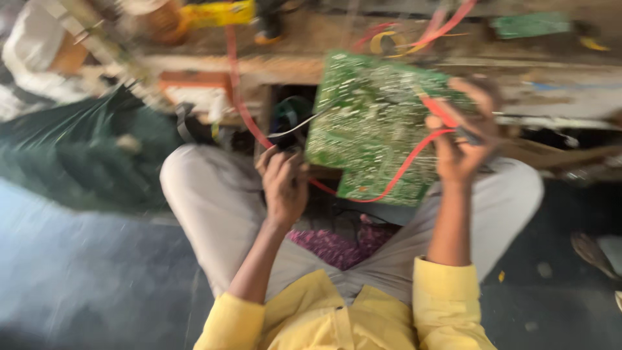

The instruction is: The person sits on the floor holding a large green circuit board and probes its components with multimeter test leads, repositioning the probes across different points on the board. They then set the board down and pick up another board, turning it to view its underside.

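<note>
A large green circuit board (372,123) is held up above my lap, solder side towards me. My right hand (463,139) grips its right edge together with a red probe (439,110), whose red lead (395,178) loops under the board. My left hand (283,181) is closed around a dark probe at the board's lower left corner, with a thin pale wire (295,128) running up from it. The picture is blurred by motion.
I sit cross-legged in light trousers and a yellow shirt on a dark floor. A low wooden bench (259,65) ahead carries red cables, a yellow object (217,13) and a smaller green board (528,24). A dark green bag (91,155) lies at the left.
</note>
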The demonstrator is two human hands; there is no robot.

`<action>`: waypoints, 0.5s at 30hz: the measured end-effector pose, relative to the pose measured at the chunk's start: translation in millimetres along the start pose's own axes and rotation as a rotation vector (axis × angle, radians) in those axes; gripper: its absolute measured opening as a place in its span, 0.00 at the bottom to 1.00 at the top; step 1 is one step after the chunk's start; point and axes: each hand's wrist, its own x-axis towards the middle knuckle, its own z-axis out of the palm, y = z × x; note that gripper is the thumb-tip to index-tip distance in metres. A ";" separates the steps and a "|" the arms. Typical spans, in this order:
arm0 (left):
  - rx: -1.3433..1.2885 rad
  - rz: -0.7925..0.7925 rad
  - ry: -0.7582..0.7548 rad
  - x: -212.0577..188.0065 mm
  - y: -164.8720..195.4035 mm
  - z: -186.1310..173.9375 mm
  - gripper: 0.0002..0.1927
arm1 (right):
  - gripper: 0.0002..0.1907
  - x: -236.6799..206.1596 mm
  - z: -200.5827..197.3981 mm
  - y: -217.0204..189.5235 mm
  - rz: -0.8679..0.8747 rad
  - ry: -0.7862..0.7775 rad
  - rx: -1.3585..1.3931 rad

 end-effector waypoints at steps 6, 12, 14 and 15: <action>-0.174 -0.023 0.038 -2.7 -2.7 -8.7 0.10 | 0.14 -0.1 0.4 -2.4 -0.027 -0.030 -0.038; -0.003 -0.272 0.206 26.5 -20.4 -46.6 0.09 | 0.16 -10.2 -2.1 9.5 -0.048 -0.035 -0.056; 0.117 -0.041 0.324 46.0 -42.7 -71.0 0.12 | 0.16 -11.1 -7.0 13.3 -0.033 -0.029 -0.046; 0.329 -0.360 0.154 54.0 -55.6 -85.4 0.05 | 0.16 -13.3 -6.3 13.7 -0.005 -0.016 -0.029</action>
